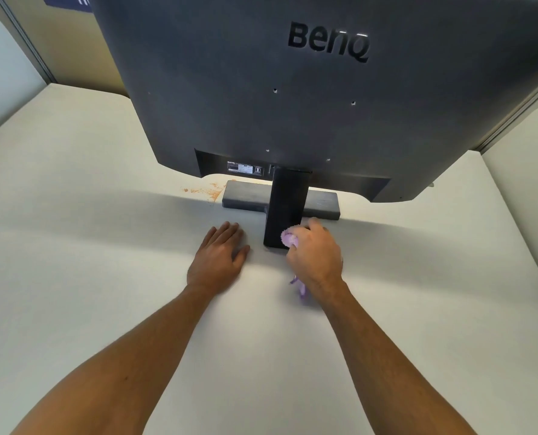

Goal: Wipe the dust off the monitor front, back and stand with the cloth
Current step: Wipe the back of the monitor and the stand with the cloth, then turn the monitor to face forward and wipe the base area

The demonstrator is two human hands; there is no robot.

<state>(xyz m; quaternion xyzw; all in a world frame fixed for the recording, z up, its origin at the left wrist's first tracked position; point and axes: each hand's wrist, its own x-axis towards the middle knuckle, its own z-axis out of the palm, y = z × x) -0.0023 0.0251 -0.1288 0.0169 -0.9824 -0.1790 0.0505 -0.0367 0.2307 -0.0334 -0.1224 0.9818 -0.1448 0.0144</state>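
Observation:
A dark grey monitor (261, 89) stands with its back toward me, filling the upper half of the view. Its black stand (285, 202) rises from a flat base (245, 196) on the white desk (104, 246). My right hand (316, 255) is closed around a purple cloth (289, 238), pressing it against the lower right side of the stand's neck; a tail of cloth hangs below the wrist. My left hand (220, 255) lies flat on the desk, palm down, just left of the stand. The screen side is hidden.
An orange-brown stain (203, 190) marks the desk left of the base. Partition walls (41, 36) run behind the desk on the left and along the right edge (525, 98). A label sticker (245, 169) sits under the monitor's rear lip.

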